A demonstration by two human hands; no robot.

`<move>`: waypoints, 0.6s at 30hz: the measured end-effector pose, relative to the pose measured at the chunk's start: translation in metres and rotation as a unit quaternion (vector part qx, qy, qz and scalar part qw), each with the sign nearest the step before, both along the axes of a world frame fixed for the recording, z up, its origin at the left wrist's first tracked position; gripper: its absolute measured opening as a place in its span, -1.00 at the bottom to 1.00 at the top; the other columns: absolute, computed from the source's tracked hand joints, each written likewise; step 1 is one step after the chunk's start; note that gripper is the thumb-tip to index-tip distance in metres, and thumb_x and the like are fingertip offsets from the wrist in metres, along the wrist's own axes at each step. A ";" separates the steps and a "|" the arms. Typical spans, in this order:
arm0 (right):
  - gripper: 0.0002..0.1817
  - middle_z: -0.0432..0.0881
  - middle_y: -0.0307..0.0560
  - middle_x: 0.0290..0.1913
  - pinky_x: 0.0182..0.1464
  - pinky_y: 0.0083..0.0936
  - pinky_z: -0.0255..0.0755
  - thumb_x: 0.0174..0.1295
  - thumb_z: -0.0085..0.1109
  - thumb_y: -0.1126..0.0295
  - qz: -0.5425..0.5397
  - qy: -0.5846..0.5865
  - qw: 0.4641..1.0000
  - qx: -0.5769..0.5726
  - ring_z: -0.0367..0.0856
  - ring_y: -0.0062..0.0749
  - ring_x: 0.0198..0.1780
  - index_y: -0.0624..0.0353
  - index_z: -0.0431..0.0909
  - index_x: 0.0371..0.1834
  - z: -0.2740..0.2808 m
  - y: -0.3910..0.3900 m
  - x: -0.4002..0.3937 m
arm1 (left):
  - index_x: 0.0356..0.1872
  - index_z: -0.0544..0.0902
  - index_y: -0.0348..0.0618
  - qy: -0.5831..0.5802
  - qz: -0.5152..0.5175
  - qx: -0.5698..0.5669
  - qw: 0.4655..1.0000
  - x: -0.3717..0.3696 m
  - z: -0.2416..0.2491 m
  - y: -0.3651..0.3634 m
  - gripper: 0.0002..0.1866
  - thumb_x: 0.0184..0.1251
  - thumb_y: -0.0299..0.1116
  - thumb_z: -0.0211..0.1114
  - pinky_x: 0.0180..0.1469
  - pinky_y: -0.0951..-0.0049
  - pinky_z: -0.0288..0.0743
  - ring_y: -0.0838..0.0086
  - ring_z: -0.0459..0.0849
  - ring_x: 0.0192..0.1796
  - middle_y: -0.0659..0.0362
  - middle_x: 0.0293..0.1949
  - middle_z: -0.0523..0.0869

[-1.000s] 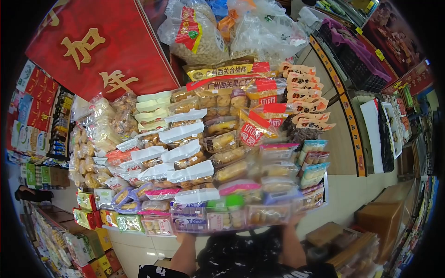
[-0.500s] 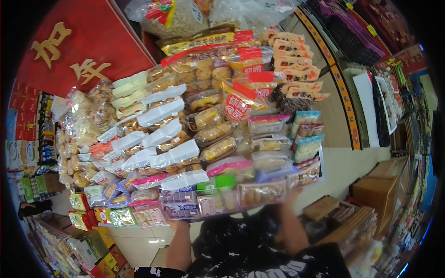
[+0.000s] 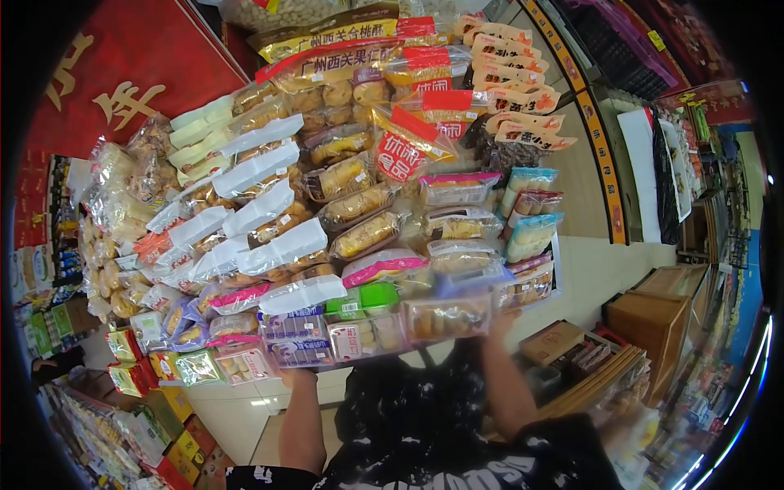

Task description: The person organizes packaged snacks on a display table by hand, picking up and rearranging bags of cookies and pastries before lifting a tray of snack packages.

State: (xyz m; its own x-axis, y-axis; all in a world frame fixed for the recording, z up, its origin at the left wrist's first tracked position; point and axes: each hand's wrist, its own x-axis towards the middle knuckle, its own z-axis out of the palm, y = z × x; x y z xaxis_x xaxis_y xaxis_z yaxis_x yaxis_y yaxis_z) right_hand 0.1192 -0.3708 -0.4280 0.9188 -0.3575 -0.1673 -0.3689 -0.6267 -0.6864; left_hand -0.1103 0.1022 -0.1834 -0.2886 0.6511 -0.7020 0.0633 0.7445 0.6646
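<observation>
A clear plastic box of pastries (image 3: 447,318) sits at the right end of the display's front row. My right hand (image 3: 504,321) is against its right end, with the fingers partly hidden and blurred. My left hand (image 3: 299,376) is at the front edge, just below the purple packs (image 3: 299,352), and its fingers are out of sight. Between the two hands are a clear tub with a pink-and-white label (image 3: 353,339) and a green-lidded tub (image 3: 359,302). Left of my left hand lies a pink-labelled pack (image 3: 247,363).
Bagged pastries (image 3: 359,204) in rows fill the display beyond my hands. A red sign (image 3: 155,57) stands at the far left. On the right are a wooden cabinet (image 3: 657,318) and a brown carton (image 3: 552,343). Stacked boxes (image 3: 192,445) are at the lower left.
The view has shifted, so the display appears a little further up and left. Both hands stay at the front row; the right hand is now slightly higher beside the pastry box.
</observation>
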 end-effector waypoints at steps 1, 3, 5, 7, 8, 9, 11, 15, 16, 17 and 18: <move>-0.29 0.41 0.29 0.31 0.34 0.02 0.39 0.47 -0.04 0.43 -0.003 0.001 1.000 0.012 0.56 0.24 0.09 -0.23 0.02 0.66 0.004 0.001 0.001 | 0.33 0.39 -0.16 0.002 0.001 -0.004 1.000 0.001 0.002 0.000 -0.52 0.57 -0.10 -0.13 0.30 0.18 0.50 0.30 0.54 0.21 0.09 0.08 0.53; -0.30 0.34 0.26 0.36 0.36 0.03 0.36 0.49 -0.06 0.40 -0.005 0.006 1.000 0.024 0.48 0.25 0.16 -0.20 -0.02 0.66 0.012 0.004 -0.002 | 0.32 0.39 -0.16 0.007 0.005 -0.006 1.000 0.003 0.004 0.001 -0.52 0.57 -0.09 -0.13 0.29 0.18 0.50 0.30 0.54 0.20 0.10 0.08 0.53; -0.30 0.26 0.22 0.40 0.39 0.05 0.33 0.50 -0.07 0.37 -0.011 0.012 0.999 0.040 0.41 0.26 0.22 -0.17 -0.06 0.66 0.019 0.007 -0.003 | 0.32 0.40 -0.16 0.011 0.005 -0.011 1.000 0.007 0.006 0.002 -0.52 0.57 -0.09 -0.13 0.29 0.18 0.51 0.30 0.54 0.20 0.10 0.07 0.53; -0.29 0.18 0.19 0.45 0.41 0.07 0.30 0.51 -0.08 0.34 -0.020 0.011 0.997 0.068 0.33 0.27 0.29 -0.15 -0.10 0.67 0.022 0.010 -0.002 | 0.32 0.40 -0.15 0.012 0.007 -0.013 1.000 0.011 0.007 0.006 -0.52 0.57 -0.08 -0.13 0.28 0.18 0.51 0.30 0.55 0.20 0.10 0.06 0.53; -0.29 0.14 0.17 0.48 0.42 0.08 0.29 0.51 -0.09 0.32 -0.025 0.010 0.996 0.082 0.30 0.27 0.32 -0.13 -0.12 0.67 0.024 0.012 -0.002 | 0.31 0.40 -0.15 0.013 0.007 -0.015 1.000 0.013 0.008 0.007 -0.51 0.57 -0.07 -0.13 0.28 0.18 0.51 0.30 0.55 0.19 0.10 0.06 0.53; -0.29 0.11 0.16 0.50 0.43 0.09 0.27 0.52 -0.09 0.30 -0.032 0.010 0.995 0.098 0.26 0.28 0.35 -0.12 -0.14 0.67 0.026 0.012 -0.002 | 0.31 0.40 -0.15 0.012 0.008 -0.017 1.000 0.013 0.009 0.008 -0.51 0.58 -0.07 -0.13 0.28 0.18 0.52 0.30 0.55 0.19 0.10 0.06 0.53; -0.28 0.03 0.12 0.55 0.46 0.11 0.24 0.53 -0.11 0.27 -0.059 0.023 0.986 0.154 0.18 0.29 0.41 -0.09 -0.18 0.68 0.029 0.013 -0.003 | 0.31 0.41 -0.15 0.014 0.006 -0.019 1.000 0.015 0.010 0.009 -0.51 0.58 -0.06 -0.13 0.27 0.17 0.52 0.30 0.55 0.19 0.11 0.05 0.53; -0.25 -0.13 0.06 0.65 0.50 0.15 0.18 0.55 -0.13 0.21 -0.229 0.117 0.433 0.864 0.03 0.31 0.54 -0.04 -0.26 0.69 0.026 -0.002 -0.001 | 0.30 0.41 -0.14 0.022 -0.009 -0.026 0.999 0.010 0.015 0.007 -0.51 0.58 -0.04 -0.14 0.26 0.17 0.53 0.31 0.55 0.18 0.11 0.04 0.53; -0.25 -0.16 0.04 0.67 0.51 0.16 0.17 0.56 -0.14 0.19 -0.229 0.128 0.408 0.874 -0.01 0.31 0.57 -0.02 -0.28 0.69 0.027 -0.005 0.001 | 0.30 0.41 -0.14 0.024 -0.014 -0.027 0.999 0.011 0.017 0.009 -0.51 0.58 -0.04 -0.14 0.26 0.17 0.53 0.31 0.55 0.17 0.11 0.04 0.53; -0.24 -0.20 0.02 0.70 0.53 0.17 0.15 0.57 -0.14 0.18 -0.222 0.138 0.411 0.873 -0.04 0.32 0.61 -0.01 -0.30 0.69 0.026 -0.005 0.001 | 0.30 0.42 -0.14 0.024 -0.017 -0.030 0.999 0.011 0.017 0.007 -0.51 0.58 -0.04 -0.14 0.26 0.17 0.53 0.31 0.56 0.17 0.11 0.04 0.53; -0.25 -0.19 0.03 0.70 0.51 0.14 0.20 0.57 -0.15 0.17 -0.192 0.056 0.681 0.704 -0.01 0.30 0.60 0.01 -0.26 0.69 0.045 0.006 0.002 | 0.29 0.42 -0.14 0.027 -0.024 -0.031 0.999 0.011 0.019 0.008 -0.51 0.59 -0.03 -0.14 0.26 0.17 0.53 0.31 0.56 0.17 0.11 0.03 0.53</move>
State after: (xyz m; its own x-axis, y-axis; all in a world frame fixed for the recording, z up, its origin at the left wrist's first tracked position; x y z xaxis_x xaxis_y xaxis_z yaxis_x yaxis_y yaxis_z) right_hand 0.1212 -0.3649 -0.3826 0.7560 0.0204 -0.6543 -0.4202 0.7815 -0.4611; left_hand -0.0994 0.1099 -0.1643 -0.2973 0.6216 -0.7247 0.1349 0.7788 0.6126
